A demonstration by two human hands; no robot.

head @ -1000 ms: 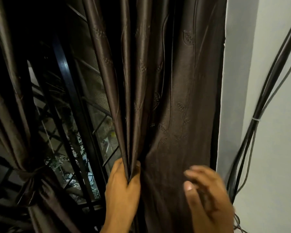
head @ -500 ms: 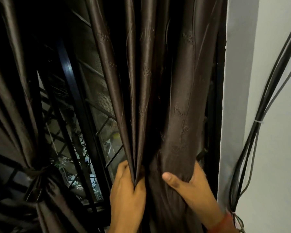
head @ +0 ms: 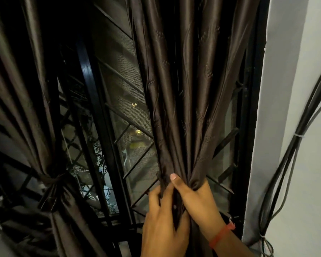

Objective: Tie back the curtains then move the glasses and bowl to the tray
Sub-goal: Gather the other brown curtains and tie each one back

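The right curtain [head: 189,93], dark brown and shiny with a small woven pattern, hangs gathered into a narrow bundle in front of the window. My right hand [head: 198,199] grips the bundle from the right, thumb across its front. My left hand [head: 161,217] holds the same bundle from the left, just below. The left curtain [head: 26,112] hangs tied back with a band [head: 51,179] round its middle. No glasses, bowl or tray are in view.
A black window frame [head: 96,127] with diagonal grille bars [head: 130,123] and mesh stands behind the curtains. The grey wall [head: 278,127] runs down the right side, with a bundle of dark cables [head: 293,145] hanging along it.
My right hand came in from the right, closed round the curtain and drew its folds together toward my left hand. The curtain is now a tighter bundle, uncovering grille on its right.
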